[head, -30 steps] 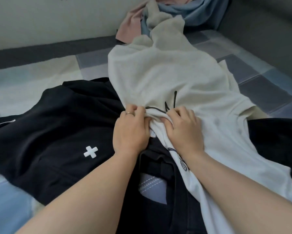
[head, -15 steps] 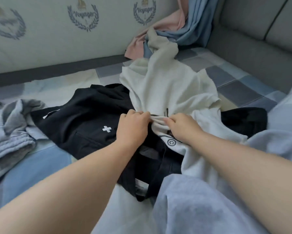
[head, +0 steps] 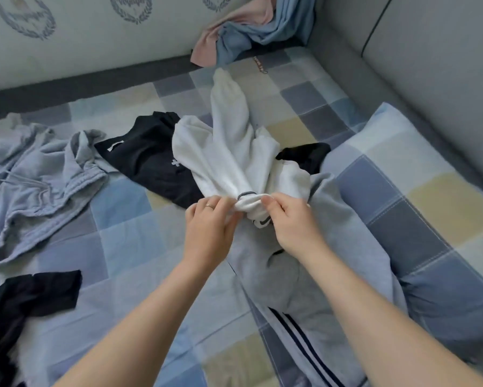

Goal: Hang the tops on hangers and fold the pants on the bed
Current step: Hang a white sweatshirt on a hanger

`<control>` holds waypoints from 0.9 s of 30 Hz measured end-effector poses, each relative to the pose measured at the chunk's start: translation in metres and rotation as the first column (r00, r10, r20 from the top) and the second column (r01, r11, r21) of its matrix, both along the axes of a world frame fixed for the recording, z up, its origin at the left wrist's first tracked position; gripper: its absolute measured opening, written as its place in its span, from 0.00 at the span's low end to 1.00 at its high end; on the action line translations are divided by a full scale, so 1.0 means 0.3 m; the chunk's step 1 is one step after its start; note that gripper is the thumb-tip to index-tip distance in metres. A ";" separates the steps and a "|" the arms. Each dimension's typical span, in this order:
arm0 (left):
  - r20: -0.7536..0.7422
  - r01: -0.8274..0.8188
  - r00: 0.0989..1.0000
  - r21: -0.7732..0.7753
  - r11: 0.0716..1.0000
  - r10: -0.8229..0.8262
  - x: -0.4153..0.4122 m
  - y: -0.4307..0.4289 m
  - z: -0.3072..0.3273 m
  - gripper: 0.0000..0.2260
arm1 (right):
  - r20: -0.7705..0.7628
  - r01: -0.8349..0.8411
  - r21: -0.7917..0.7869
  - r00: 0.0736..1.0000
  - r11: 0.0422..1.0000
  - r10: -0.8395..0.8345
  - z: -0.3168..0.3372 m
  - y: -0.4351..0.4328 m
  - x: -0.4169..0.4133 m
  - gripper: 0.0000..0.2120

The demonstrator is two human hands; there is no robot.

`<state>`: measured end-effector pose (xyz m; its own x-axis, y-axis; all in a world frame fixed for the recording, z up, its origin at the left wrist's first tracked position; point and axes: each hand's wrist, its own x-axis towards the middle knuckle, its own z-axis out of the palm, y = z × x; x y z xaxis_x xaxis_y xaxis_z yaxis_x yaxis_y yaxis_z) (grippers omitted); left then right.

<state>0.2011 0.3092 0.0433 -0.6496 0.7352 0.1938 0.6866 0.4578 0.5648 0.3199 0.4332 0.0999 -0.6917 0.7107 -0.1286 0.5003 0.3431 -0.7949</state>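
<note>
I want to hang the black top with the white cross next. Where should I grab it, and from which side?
Probably at its exposed edge by the white label, reaching in from the left: the black top lies flat there, while the white top covers its right side.

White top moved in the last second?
Yes. The white top came toward the person; its far end, earlier reaching the pink-blue pile, now lies short of it.
</note>
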 end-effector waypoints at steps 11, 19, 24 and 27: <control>0.296 0.107 0.952 -0.078 0.991 -0.079 0.312 -0.297 0.430 0.05 | -0.096 0.053 -0.178 0.993 0.983 -0.071 0.517 -0.283 0.488 0.25; 0.455 0.015 0.890 0.011 1.000 -0.019 0.647 -0.479 0.762 0.08 | -0.223 0.124 -0.137 0.963 0.983 -0.152 0.755 -0.435 0.828 0.21; 0.524 -0.088 0.852 0.104 0.991 0.021 0.808 -0.539 1.031 0.08 | -0.127 0.129 -0.080 0.982 0.988 -0.138 0.902 -0.531 1.006 0.05; 0.626 -0.194 0.776 0.124 0.973 0.075 0.884 -0.571 1.164 0.09 | -0.129 0.172 0.121 0.979 0.978 -0.157 0.986 -0.612 1.109 0.09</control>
<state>0.4663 0.1379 0.3924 -0.7632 0.6243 -0.1668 0.1049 0.3743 0.9214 0.6526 0.2495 0.3958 -0.5685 0.8212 0.0487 0.4639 0.3690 -0.8054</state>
